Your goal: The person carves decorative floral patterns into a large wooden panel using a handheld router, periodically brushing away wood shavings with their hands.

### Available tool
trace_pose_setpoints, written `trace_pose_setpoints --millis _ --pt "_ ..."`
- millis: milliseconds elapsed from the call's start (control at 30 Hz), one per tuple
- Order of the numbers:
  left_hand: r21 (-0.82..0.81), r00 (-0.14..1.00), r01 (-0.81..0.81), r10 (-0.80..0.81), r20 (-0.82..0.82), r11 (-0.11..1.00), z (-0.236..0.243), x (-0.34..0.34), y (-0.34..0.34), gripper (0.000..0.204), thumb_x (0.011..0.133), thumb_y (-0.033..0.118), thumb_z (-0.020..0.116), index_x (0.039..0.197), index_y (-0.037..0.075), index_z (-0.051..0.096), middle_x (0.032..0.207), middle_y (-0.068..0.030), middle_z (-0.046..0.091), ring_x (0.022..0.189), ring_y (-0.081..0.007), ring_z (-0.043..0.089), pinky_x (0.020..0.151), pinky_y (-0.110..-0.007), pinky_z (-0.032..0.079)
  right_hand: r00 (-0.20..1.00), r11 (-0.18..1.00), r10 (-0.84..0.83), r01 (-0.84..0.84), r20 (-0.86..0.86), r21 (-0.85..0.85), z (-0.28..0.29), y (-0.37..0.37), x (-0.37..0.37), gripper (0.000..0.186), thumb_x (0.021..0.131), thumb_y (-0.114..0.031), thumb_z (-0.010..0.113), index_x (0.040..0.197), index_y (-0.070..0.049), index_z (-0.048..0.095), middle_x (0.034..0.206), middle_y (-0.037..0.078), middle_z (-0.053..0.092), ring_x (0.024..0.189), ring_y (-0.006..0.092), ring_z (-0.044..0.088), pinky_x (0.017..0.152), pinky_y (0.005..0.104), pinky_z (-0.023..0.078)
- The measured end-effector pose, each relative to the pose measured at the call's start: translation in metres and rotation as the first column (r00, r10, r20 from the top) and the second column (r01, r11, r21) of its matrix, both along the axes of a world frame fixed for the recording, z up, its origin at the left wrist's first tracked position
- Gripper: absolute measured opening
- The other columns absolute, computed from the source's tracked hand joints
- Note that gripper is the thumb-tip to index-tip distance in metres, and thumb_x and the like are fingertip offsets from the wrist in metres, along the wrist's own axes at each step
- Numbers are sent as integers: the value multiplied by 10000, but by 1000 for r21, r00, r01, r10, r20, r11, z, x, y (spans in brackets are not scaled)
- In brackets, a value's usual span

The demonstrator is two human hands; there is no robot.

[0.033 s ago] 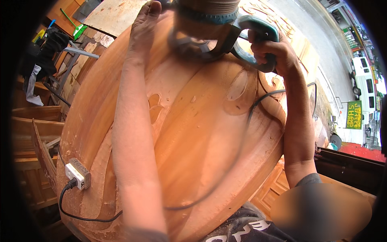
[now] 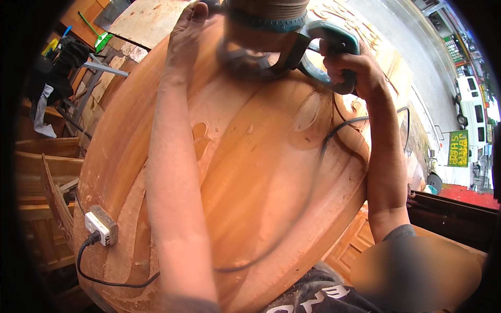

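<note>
A power tool (image 2: 266, 25) with a ridged brown housing, a teal ring and a dark, round, open-sided base stands on a carved wooden panel (image 2: 266, 151), near its far end; its top runs out of view. The panel is broad and orange-brown, with long curving grooves, raised leaf-like shapes and a pale oval recess (image 2: 308, 112) just nearer than the tool. Shavings and dust cling to its surface, most thickly toward the near left edge.

The right hand (image 2: 357, 68) has its fingers clamped around the tool's teal and black loop handle (image 2: 336, 37). The left hand (image 2: 186, 39) is raised beside a dark knob (image 2: 212, 6) on the tool's other side; whether its fingers close on that knob I cannot tell.

A dark cord (image 2: 237, 269) crosses the panel and passes under the left forearm. Beyond it, a black plug (image 2: 93, 238) sits in a white socket block (image 2: 99, 225) resting on the panel.

At the left stand box-like wooden compartments (image 2: 48, 147), open and shadowed, their contents too dark to make out. Farther out are a green broom (image 2: 103, 40), a black bundle (image 2: 70, 56) and, across the pavement, a white van (image 2: 474, 115).
</note>
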State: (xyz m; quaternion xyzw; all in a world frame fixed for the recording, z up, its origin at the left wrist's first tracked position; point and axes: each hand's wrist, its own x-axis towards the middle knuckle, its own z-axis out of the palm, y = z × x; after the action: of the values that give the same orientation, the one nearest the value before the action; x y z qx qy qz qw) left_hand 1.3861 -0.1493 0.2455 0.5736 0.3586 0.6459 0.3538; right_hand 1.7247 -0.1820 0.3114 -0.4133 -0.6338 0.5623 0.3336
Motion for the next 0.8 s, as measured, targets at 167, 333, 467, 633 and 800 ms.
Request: trace_pose_setpoints --millis 167,333,467,633,800 --pt "-3 1000 16 -16 25 1000 -5 -2 11 546 1076 555 550 1336 86 649 1245 -1 669 1182 -140 606 1052 -364 487 1000 1000 3 -3 11 27 2 4 -2 184 794 -143 745 917 -19 687 630 29 569 558 117 545 569 287 421" --pt "33 992 94 -97 85 995 -8 0 16 548 1070 556 561 1340 86 644 1258 -14 674 1187 -151 619 1055 -370 492 1000 999 -21 21 20 32 -3 9 -2 184 794 -143 746 920 -23 686 631 27 570 556 112 543 565 286 417" --pt "-13 992 95 -93 83 995 -8 1 15 549 1066 555 569 1348 89 638 1265 -27 683 1213 -168 623 1082 -371 482 1000 999 -9 8 19 31 0 8 -4 179 796 -146 746 912 -25 684 633 26 574 555 108 541 560 282 411" --pt "-62 993 94 -89 79 994 -9 0 12 550 1060 554 578 1359 94 630 1274 -45 694 1247 -190 628 1114 -374 469 999 1000 -23 22 28 15 0 8 0 178 793 -143 747 912 -27 685 630 24 572 553 105 539 555 281 406" --pt "-107 994 87 -78 80 990 -8 -2 9 553 1055 552 588 1369 99 621 1283 -62 705 1280 -211 633 1147 -376 457 999 999 -21 19 44 29 3 6 2 185 786 -144 749 913 -24 686 624 19 567 548 102 532 546 279 401"
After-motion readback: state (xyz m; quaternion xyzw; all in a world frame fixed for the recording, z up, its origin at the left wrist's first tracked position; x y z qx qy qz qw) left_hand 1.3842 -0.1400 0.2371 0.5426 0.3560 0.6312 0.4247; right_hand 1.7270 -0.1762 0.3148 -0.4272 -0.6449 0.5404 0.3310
